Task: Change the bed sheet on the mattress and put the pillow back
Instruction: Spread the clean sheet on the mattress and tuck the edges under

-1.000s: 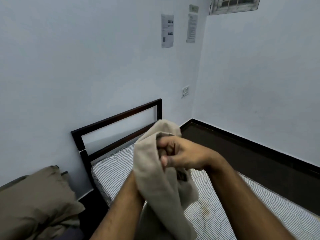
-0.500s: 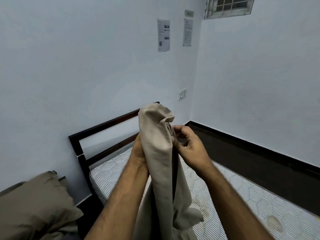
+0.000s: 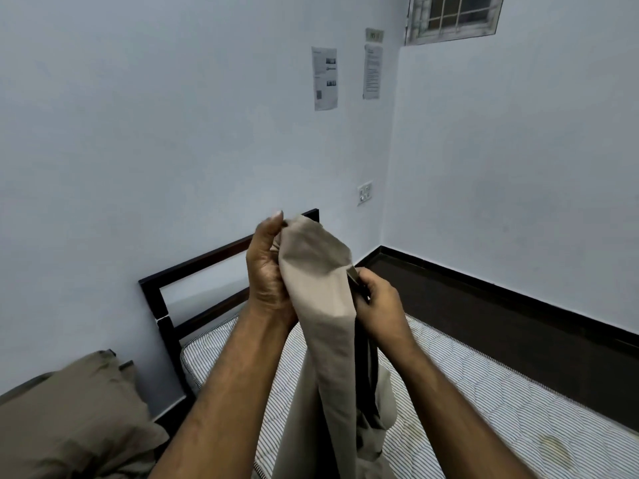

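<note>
A beige bed sheet hangs bunched in front of me above the bare striped mattress. My left hand grips its top corner, thumb up, at about headboard height. My right hand pinches the sheet's edge a little lower on the right side. The sheet's lower part drapes down between my forearms onto the mattress. An olive-brown pillow lies at the lower left, off the bed.
A dark wooden headboard stands against the pale blue wall. Dark floor runs along the mattress's right side to the corner. A wall socket, two paper notices and a barred window are higher up.
Both hands have raised the sheet and shifted apart on it: the left now holds the top corner from the left, the right slid down to the edge. My view has tilted upward.
</note>
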`<state>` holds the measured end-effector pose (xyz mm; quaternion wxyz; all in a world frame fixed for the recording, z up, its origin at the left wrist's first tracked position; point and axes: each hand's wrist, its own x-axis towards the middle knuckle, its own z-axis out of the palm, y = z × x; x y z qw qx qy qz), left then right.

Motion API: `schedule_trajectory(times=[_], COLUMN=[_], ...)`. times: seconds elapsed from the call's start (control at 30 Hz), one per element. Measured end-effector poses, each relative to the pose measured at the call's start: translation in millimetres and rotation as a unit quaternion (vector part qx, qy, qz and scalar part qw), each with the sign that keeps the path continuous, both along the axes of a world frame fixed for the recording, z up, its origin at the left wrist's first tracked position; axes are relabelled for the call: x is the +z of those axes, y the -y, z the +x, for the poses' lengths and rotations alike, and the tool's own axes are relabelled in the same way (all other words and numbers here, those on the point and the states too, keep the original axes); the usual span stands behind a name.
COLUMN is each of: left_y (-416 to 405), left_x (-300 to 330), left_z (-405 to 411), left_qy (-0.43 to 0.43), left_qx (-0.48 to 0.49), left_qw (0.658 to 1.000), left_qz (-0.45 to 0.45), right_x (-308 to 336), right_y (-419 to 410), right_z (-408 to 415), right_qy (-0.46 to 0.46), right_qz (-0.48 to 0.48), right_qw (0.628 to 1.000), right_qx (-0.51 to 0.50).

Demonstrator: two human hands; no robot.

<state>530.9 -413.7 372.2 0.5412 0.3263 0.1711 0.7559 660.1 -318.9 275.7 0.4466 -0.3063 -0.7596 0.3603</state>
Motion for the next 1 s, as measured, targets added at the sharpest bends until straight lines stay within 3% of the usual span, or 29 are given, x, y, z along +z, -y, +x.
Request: schedule_trajectory(times=[0.17, 0.23, 0.3, 0.33, 0.37, 0.43, 0.5, 0.53, 0.57, 0.7, 0.77, 0.9, 1.0], left_y=[10, 9, 3, -1, -4, -7, -7, -7, -7, -10, -10, -4, 3], left_x=[39, 50, 51, 49, 47, 46, 50, 54, 57, 70, 74, 72, 69], left_z=[10, 12, 2, -8, -18, -42, -65, -74, -82, -91, -97, -121, -130], left_qy=[-0.101, -0.151, -0.295, -0.410, -0.535, -0.739, -0.847, -0.865, -0.865, -0.806, -0.774, -0.743, -0.695], left_qx=[-0.003, 0.051, 0.154, 0.206, 0.250, 0.319, 0.363, 0.377, 0.393, 0.516, 0.560, 0.563, 0.528], left_qw=[0.994, 0.987, 0.943, 0.888, 0.806, 0.588, 0.369, 0.302, 0.267, 0.216, 0.234, 0.341, 0.474], left_qz=[0.049, 0.013, -0.015, -0.020, -0.031, -0.077, -0.118, -0.138, -0.162, -0.194, -0.179, -0.124, -0.114], right_x=[-24, -17, 11, 30, 54, 100, 138, 154, 166, 188, 186, 179, 175], right_y=[-23, -38, -50, -55, -59, -64, -70, -72, -73, -73, -73, -68, -68], right_z=[-1, 2, 3, 4, 4, 7, 12, 15, 17, 15, 15, 22, 27], right_qy=[0.225, 0.212, 0.126, 0.093, 0.071, 0.046, 0.039, 0.045, 0.056, 0.146, 0.170, 0.141, 0.106], right_qz=[-0.024, -0.050, -0.033, -0.005, 0.026, 0.081, 0.132, 0.151, 0.161, 0.207, 0.217, 0.222, 0.232], right_qw=[0.973, 0.973, 0.987, 0.991, 0.991, 0.989, 0.982, 0.979, 0.978, 0.967, 0.961, 0.959, 0.962], right_qx=[-0.047, -0.071, -0.094, -0.101, -0.107, -0.118, -0.131, -0.132, -0.121, -0.025, 0.026, 0.101, 0.094])
